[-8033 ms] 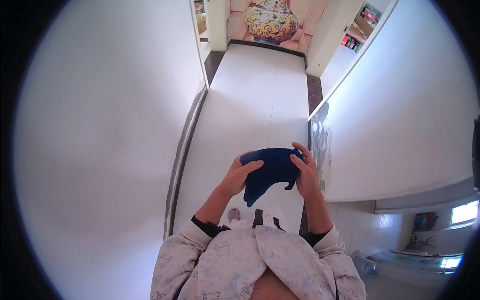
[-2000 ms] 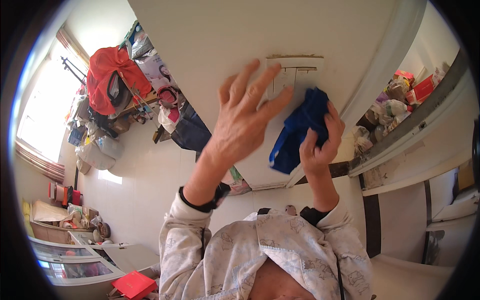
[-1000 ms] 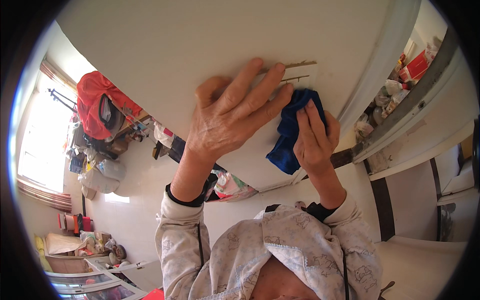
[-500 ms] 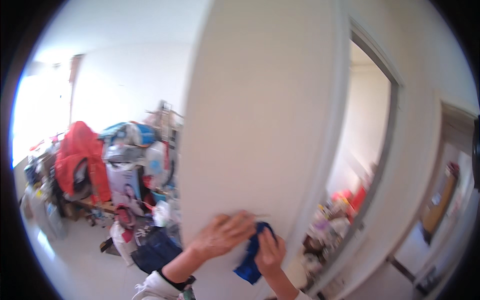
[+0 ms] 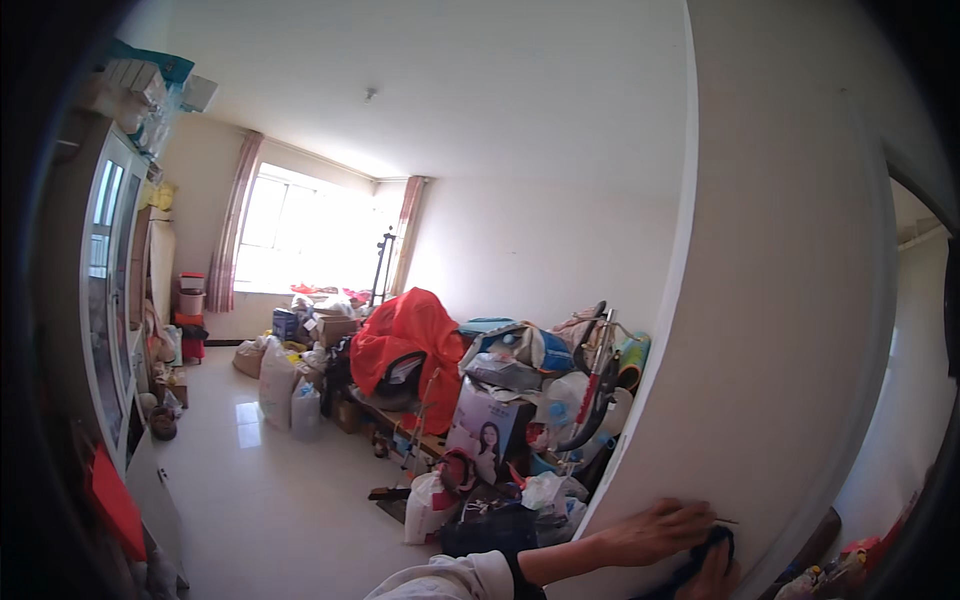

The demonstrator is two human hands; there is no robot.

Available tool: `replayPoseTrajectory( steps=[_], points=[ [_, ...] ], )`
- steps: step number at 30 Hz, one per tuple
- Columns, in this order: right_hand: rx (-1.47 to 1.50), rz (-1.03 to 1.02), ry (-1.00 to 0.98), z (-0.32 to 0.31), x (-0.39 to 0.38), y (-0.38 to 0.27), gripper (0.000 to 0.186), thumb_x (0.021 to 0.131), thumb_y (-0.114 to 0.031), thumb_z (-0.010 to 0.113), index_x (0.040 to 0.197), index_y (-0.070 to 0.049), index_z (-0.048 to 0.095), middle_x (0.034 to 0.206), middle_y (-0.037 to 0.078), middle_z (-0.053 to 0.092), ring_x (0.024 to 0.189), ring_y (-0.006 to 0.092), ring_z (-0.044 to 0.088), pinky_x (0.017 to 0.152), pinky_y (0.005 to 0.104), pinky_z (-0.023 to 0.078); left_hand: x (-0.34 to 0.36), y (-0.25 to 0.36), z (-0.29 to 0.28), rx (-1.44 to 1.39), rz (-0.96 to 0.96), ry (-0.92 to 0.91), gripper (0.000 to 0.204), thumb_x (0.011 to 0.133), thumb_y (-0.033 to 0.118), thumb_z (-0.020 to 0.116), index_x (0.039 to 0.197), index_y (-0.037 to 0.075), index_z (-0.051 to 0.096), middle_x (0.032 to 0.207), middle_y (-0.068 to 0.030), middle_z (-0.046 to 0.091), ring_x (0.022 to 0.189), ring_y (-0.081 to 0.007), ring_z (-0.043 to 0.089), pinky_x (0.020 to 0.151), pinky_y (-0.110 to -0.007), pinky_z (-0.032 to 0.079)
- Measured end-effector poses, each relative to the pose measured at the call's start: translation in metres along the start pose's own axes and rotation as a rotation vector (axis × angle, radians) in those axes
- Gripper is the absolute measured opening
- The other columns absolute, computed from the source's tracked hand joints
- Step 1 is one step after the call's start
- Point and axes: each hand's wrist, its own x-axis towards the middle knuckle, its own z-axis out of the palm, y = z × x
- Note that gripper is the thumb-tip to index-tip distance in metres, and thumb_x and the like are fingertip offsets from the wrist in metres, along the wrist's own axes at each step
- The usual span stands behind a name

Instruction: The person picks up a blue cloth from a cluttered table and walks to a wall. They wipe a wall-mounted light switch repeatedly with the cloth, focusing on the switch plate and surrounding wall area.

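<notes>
Right in front of you stood a big white door [image 5: 780, 330], and your fingers were low down on it. The door filled the space above your fingers and ran up past the top of what you could see.

Off to the left of your fingers, well apart from them, was a big messy pile of stuff [image 5: 480, 400] on the floor [image 5: 270, 500]. It had bags, boxes and a big red cloth [image 5: 405, 335] draped over the top. Farther left than that was a bright window [image 5: 300, 245] with curtains. A tall glass cabinet [image 5: 100, 290] stood farthest left of all.

Your left hand [image 5: 660, 528] lay flat on the door with its fingers [image 5: 695, 515] spread out and long. It held nothing. It only pressed on the door. Your sleeve [image 5: 450, 580] came in from the bottom, behind that hand.

Your right hand [image 5: 712, 578] was just under the left fingers, almost touching them. It was curled around a dark blue cloth [image 5: 705, 552], which was bunched up between your right fingers and the door. The cloth touched the door, just below your left fingertips. Most of that hand was cut off at the bottom edge.
</notes>
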Motion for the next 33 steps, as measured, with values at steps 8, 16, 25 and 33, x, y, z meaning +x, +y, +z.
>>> replayPoseTrajectory(
  steps=[8, 16, 25, 33],
  points=[
    [-0.141, 0.008, -0.102, -0.011, -0.007, -0.011, 0.042, 0.090, -0.009, 0.045, 0.125, 0.001, 0.066, 0.137, 0.015, 0.061, 0.108, 0.0431, 0.058, 0.098, 0.0539, 0.045, 0.001, 0.001, -0.002, 0.020, -0.018, 0.086, 0.054, 0.084, 0.021, 0.059, 0.136, 0.009, 0.057, 0.155, -0.0112, 0.042, 0.148, -0.0305, 0.032, 0.112, -0.049, 0.034],
    [-0.076, -0.003, -0.139, -0.026, 0.007, -0.011, 0.046, 0.074, 0.001, 0.059, 0.118, -0.001, 0.070, 0.133, 0.007, 0.064, 0.098, 0.0325, 0.058, 0.084, 0.0431, 0.049, 0.001, 0.006, -0.016, 0.013, -0.116, -0.050, 0.042, 0.082, 0.015, 0.066, 0.124, 0.018, 0.068, 0.149, -0.0037, 0.050, 0.140, -0.0228, 0.043, 0.099, -0.042, 0.038],
    [-0.095, 0.008, -0.186, -0.026, 0.013, -0.007, 0.043, 0.074, -0.003, 0.061, 0.116, -0.003, 0.071, 0.132, 0.003, 0.064, 0.094, 0.0279, 0.057, 0.073, 0.0361, 0.045, 0.014, 0.008, -0.022, 0.034, -0.159, -0.041, 0.043, 0.080, 0.014, 0.067, 0.123, 0.018, 0.067, 0.144, 0.0010, 0.054, 0.137, -0.0166, 0.045, 0.099, -0.038, 0.035],
    [-0.074, -0.029, -0.117, -0.027, 0.011, -0.015, 0.043, 0.072, -0.003, 0.063, 0.114, -0.003, 0.072, 0.131, 0.004, 0.065, 0.092, 0.0279, 0.057, 0.070, 0.0356, 0.044, 0.015, 0.011, -0.022, 0.083, -0.147, -0.040, 0.048, 0.076, 0.005, 0.067, 0.121, 0.022, 0.071, 0.144, 0.0005, 0.055, 0.133, -0.0203, 0.048, 0.099, -0.039, 0.033]
  ],
)
